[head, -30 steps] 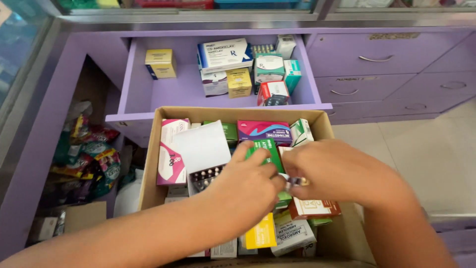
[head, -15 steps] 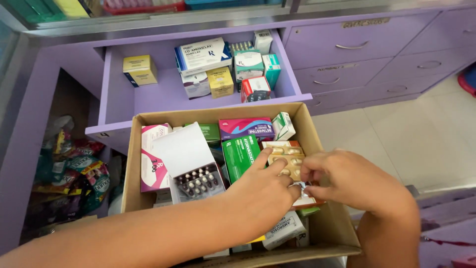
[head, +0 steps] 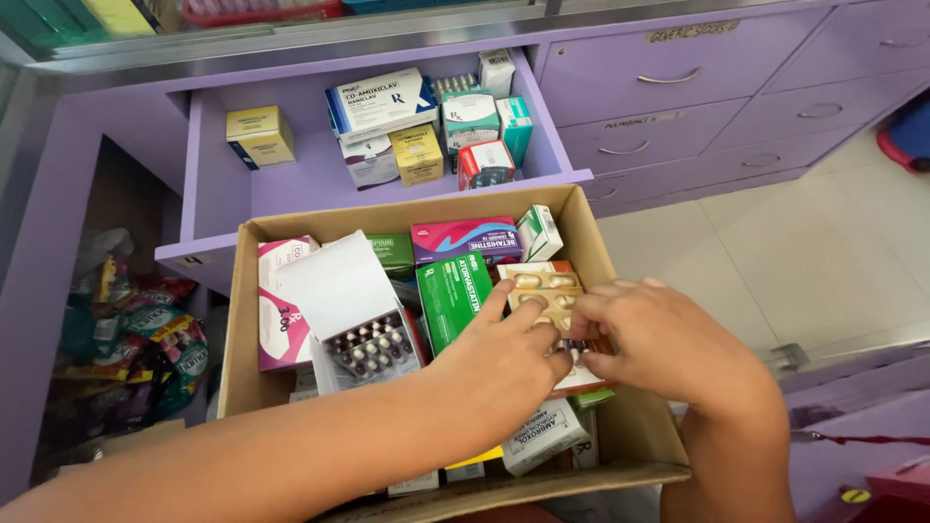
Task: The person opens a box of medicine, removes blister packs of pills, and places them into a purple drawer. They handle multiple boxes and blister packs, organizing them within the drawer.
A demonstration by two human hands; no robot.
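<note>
I have my left hand (head: 504,363) and right hand (head: 668,344) pinched together on the gold foil blister pack (head: 544,291), steadying it above the open brown cardboard box (head: 620,441) of medicine cartons.

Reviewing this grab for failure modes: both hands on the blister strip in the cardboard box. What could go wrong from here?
1. The left hand and right hand pinch the gold blister strip together; it might bend or pop a pill.
2. The open white box leans with its pill tray exposed; a bumping forearm could spill it.
3. The cardboard box is packed tight, so neighbouring cartons may shift.
</note>
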